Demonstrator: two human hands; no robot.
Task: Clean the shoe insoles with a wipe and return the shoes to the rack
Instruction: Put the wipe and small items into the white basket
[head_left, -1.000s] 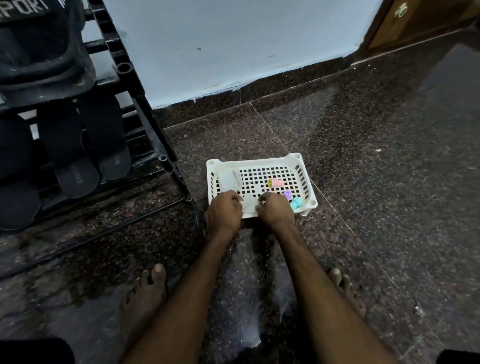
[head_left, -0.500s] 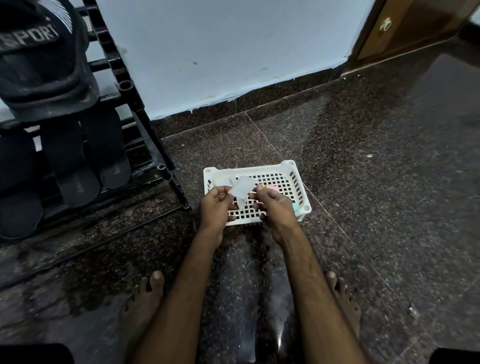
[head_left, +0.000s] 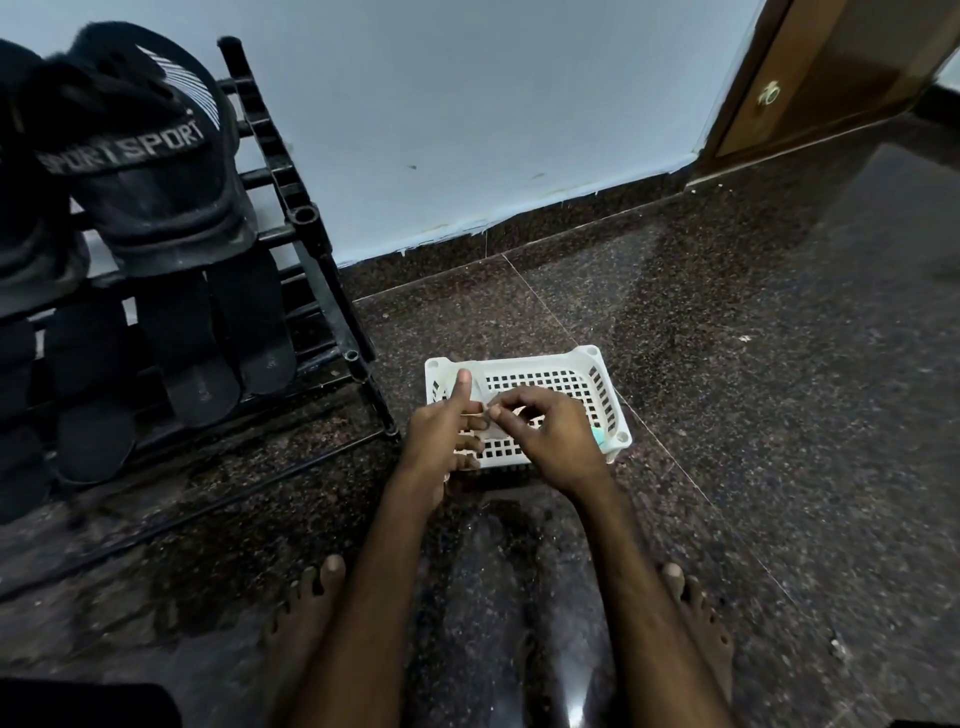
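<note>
Thumb has risen on left hand (head_left: 444, 434); it and right hand (head_left: 553, 441) pinch the wipe (head_left: 493, 415); unfolding, likely; next, sports shoe (head_left: 150, 171), far left.

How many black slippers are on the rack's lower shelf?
4 slippers in a row: one cut by the left frame edge, a second beside it, a third, a fourth at the right end. More may sit out of frame.
</note>
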